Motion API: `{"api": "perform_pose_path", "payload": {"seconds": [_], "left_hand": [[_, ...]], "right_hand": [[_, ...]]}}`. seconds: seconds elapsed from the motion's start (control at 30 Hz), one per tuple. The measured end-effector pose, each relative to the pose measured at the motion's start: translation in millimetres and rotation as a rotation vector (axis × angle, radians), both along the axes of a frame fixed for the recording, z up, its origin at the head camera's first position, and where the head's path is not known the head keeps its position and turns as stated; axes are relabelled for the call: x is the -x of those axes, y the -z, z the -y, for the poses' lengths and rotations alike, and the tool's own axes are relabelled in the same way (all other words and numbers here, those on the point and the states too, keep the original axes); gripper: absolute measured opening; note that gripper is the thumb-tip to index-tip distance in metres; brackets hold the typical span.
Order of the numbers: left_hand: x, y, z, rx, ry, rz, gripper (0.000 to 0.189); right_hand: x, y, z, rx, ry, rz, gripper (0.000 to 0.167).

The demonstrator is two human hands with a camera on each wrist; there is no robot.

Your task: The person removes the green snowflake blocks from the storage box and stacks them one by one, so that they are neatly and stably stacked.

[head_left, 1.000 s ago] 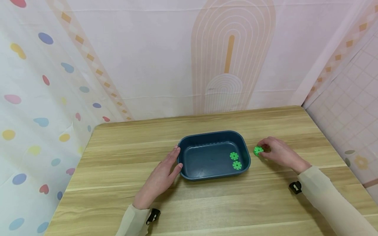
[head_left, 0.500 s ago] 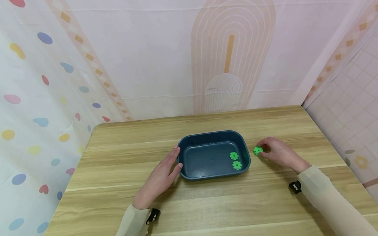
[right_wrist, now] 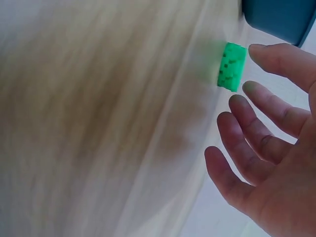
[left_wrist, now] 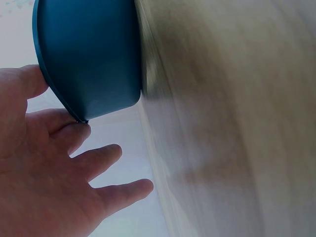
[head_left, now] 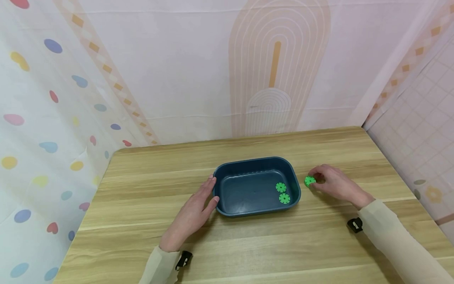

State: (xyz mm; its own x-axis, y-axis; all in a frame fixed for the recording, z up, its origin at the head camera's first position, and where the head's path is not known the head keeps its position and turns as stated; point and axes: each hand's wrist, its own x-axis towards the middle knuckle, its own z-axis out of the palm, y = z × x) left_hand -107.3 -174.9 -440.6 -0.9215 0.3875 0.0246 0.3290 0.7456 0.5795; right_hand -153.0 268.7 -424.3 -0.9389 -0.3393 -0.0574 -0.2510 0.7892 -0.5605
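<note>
A dark blue plastic tub point(head_left: 241, 193) stands on the table with two flat green notched discs point(head_left: 284, 198) lying at the right end of its floor. My left hand point(head_left: 191, 215) rests against the tub's left end, thumb and fingertips at the rim and the fingers fairly straight. Just right of the tub is a short stack of green notched discs point(right_wrist: 231, 67), standing on the table. At its upper edge my right hand point(head_left: 335, 183) pinches between thumb and index finger. In the right wrist view the other fingers are loosely bent, off the stack.
The wood-grain table point(head_left: 248, 248) runs back to a patterned curtain point(head_left: 188, 79). Another curtain with coloured dots point(head_left: 49, 157) hangs along the left side. A black strap clip point(head_left: 354, 225) sits beside the right sleeve.
</note>
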Motion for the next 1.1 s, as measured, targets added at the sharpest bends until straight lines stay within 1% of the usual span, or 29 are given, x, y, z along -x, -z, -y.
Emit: {"api": "perform_pose_path", "payload": {"seconds": [0.07,0.23,0.33,0.53,0.7,0.83,0.97,1.1], "left_hand": [[0.1,0.1,0.1,0.000,0.001,-0.002,0.064],[0.3,-0.1,0.2,0.002,0.002,-0.004,0.064],[0.1,-0.4,0.3,0.002,0.001,-0.002,0.064],[-0.3,-0.7,0.4,-0.006,0.005,-0.006,0.064],[-0.3,-0.8,0.7,-0.011,0.007,-0.008,0.064],[0.0,-0.4,1.0,-0.013,0.012,-0.013,0.063],[0.5,0.3,1.3,-0.012,0.017,-0.018,0.063],[1.0,0.6,1.6,-0.012,0.018,-0.024,0.063]], "right_hand": [[-1.8,-1.7,0,0.003,0.008,-0.011,0.029],[-8.9,-7.8,1,0.011,0.063,-0.064,0.031],[-13.4,-12.0,3,0.035,0.087,-0.123,0.029],[-21.3,-19.5,10,0.068,0.092,-0.248,0.024],[-26.1,-20.9,21,0.092,0.069,-0.348,0.021],[-29.7,-21.7,32,0.123,0.023,-0.425,0.020],[-33.7,-23.7,42,0.131,-0.005,-0.452,0.022],[-36.3,-25.7,52,0.125,-0.034,-0.441,0.023]]}}
